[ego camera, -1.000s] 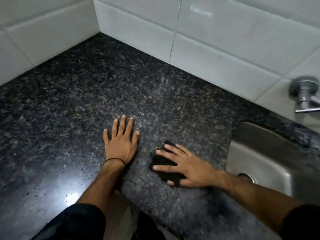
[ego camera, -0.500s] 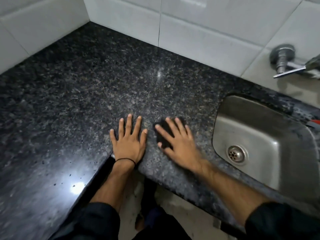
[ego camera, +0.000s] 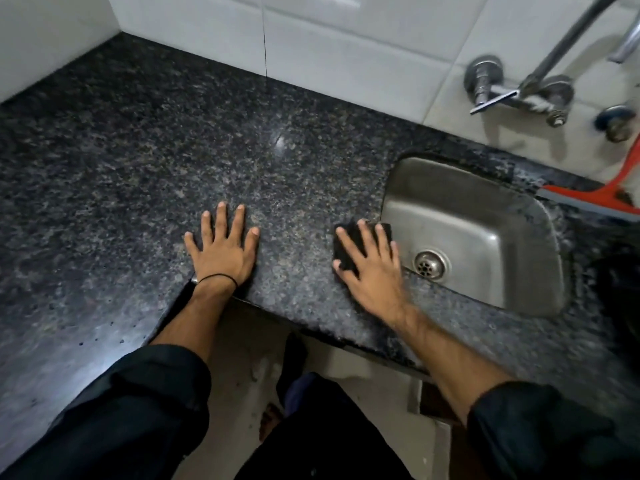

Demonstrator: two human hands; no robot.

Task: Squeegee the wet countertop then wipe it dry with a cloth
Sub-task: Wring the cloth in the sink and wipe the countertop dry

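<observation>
Countertop (ego camera: 145, 161): dark speckled polished granite, L-shaped, fills most of the view, runs into a corner of white glossy wall tiles (ego camera: 346, 39). Glare spot on the stone near the back wall, another on the left leg of the L. Can't tell wet from dry by the shine alone.

Rectangular stainless steel sink (ego camera: 512, 271) set into the top on the right, round drain at its near-left end. Chrome wall taps (ego camera: 485, 81) above it on the tile.

Red-framed squeegee with grey blade (ego camera: 595, 199) lies on the counter at the far right edge of the sink, well apart from both hands, partly cut off by the frame.

Left hand (ego camera: 223, 251): flat, palm down, fingers spread wide, bare on the stone near the front edge, holding nothing. Thin black band (ego camera: 216, 278) on the wrist.

Right hand (ego camera: 370, 265): also flat, fingers spread, pressing down on a small dark folded cloth (ego camera: 343, 247). Cloth sits on the counter just beside the sink's left rim, its far corner touching the rim.

Black sleeves on both forearms.
</observation>
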